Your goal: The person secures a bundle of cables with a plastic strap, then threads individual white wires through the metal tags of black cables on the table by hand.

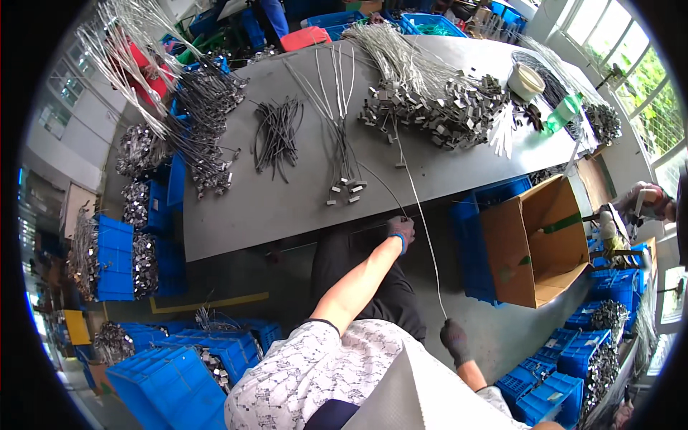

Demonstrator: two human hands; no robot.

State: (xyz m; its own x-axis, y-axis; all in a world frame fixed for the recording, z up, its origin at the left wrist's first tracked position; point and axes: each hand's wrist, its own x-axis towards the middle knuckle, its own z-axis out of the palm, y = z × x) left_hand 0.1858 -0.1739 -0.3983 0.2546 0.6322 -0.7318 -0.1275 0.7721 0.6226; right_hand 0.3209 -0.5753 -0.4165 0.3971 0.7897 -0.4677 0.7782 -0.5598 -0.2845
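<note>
My left hand (401, 231), in a grey glove with a blue cuff, is closed at the table's front edge around the end of a thin dark cable (382, 182). That cable curves back toward a small bunch of cables (335, 129) with silver connectors (351, 190). Lower right, my right hand (454, 340) in a dark glove is closed on the end of a long whitish cable (428, 244). This cable stretches up across the table edge toward the big connector pile. A single connector (400, 165) lies beside it on the table.
The grey table (236, 222) carries a pile of short black tubes (278, 136), a large heap of connector-ended cables (437, 107), a white bowl (525, 82) and a green bottle (564, 113). An open cardboard box (509, 247) stands right. Blue crates (168, 387) crowd both sides.
</note>
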